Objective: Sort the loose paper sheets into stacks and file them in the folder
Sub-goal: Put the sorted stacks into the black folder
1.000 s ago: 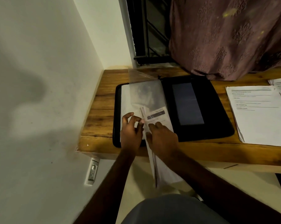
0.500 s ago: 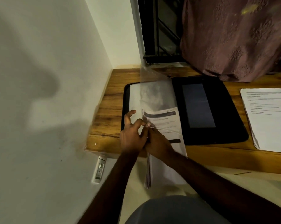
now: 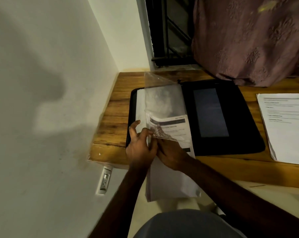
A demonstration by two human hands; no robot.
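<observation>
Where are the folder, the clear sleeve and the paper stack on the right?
folder (image 3: 238, 145): head view, black right half near its front edge.
clear sleeve (image 3: 162, 98): head view, upper part of the plastic.
paper stack (image 3: 289, 134): head view, middle of the top sheet.

both arms are stretched forward from the lower edge of the view, and the two hands are brought together so that they touch. the left hand (image 3: 140, 146) is held with the thumb raised and spread to the side, while its fingers are bent toward the other hand. the right hand (image 3: 172, 152) is turned with its back upward and the fingers are curled in a pinch. the forearms are bare and are angled inward toward each other.
</observation>
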